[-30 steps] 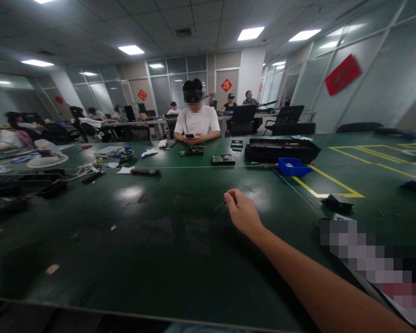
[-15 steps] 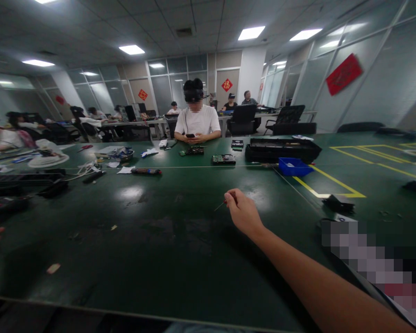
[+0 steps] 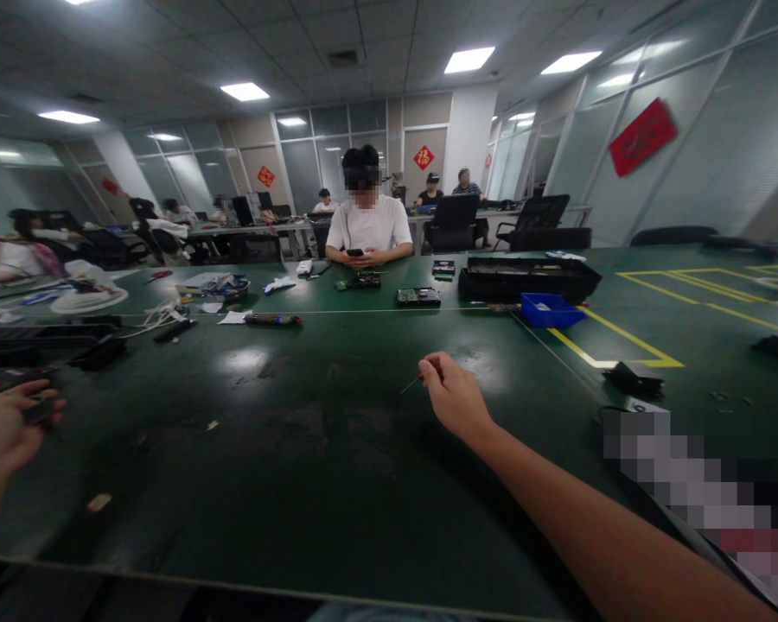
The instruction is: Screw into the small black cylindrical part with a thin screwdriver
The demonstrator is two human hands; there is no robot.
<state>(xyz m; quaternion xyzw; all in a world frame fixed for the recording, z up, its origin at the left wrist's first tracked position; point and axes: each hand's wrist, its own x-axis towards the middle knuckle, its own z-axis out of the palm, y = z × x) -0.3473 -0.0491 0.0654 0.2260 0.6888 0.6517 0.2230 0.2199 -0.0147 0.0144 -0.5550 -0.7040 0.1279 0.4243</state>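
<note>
My right hand (image 3: pixel 452 396) is stretched out over the middle of the dark green table (image 3: pixel 337 466), fingers closed on a thin screwdriver (image 3: pixel 413 383) with a red handle whose metal tip points left. My left hand (image 3: pixel 5 425) reaches in at the left edge, fingers curled round a small dark object (image 3: pixel 39 409) that I cannot name. Both hands hover just above the tabletop, far apart from each other.
A person in a white shirt (image 3: pixel 368 226) sits opposite holding a phone. Circuit boards (image 3: pixel 417 297), a long black case (image 3: pixel 525 278) and a blue tray (image 3: pixel 548 310) lie beyond. Cables and black devices (image 3: pixel 97 345) crowd the left. Yellow tape lines (image 3: pixel 613 345) mark the right.
My left hand has come further into view from the left edge and now grips a small dark object. My right hand with the screwdriver has stayed still.
</note>
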